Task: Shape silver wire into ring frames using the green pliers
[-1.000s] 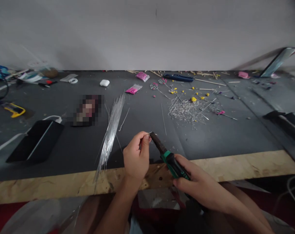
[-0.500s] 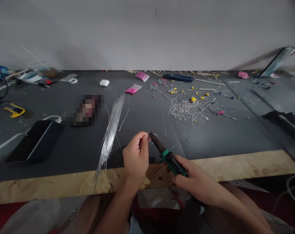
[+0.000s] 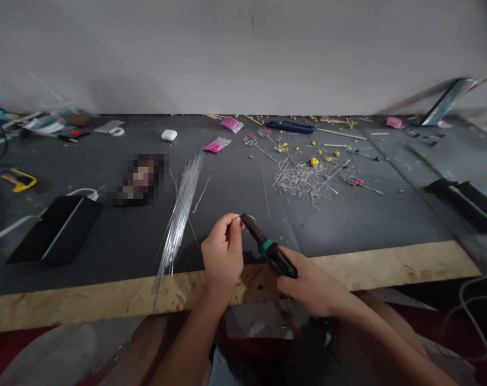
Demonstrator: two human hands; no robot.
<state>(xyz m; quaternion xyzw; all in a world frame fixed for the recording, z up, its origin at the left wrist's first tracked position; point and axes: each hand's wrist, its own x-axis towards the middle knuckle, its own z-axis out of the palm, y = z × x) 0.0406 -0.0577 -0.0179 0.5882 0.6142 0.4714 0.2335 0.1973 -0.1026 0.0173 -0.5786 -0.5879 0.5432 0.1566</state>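
My right hand (image 3: 307,281) is wrapped round the green and black handles of a pair of pliers (image 3: 269,246), whose dark jaws point up and left. At the jaw tips shows a thin curved piece of wire (image 3: 251,217). My left hand (image 3: 223,246) pinches that wire between thumb and forefinger, right beside the jaws; most of the wire is hidden by the fingers. Left of my left hand lies a bundle of straight silvery wires (image 3: 181,214), its near ends over the wooden edge. A short twisted wire (image 3: 201,195) lies beside the bundle.
A heap of cut wire bits (image 3: 301,179) lies right of centre, with yellow lumps (image 3: 314,161) behind it. Pink packets (image 3: 217,145), a navy cutter (image 3: 290,127) and a white earphone case (image 3: 169,135) sit farther back. At left is a black device (image 3: 54,230); a wooden strip (image 3: 372,262) edges the table.
The view has shifted slightly, so everything appears a little farther left and up. Both hands keep their grip on the wire and the pliers, with little other visible movement.
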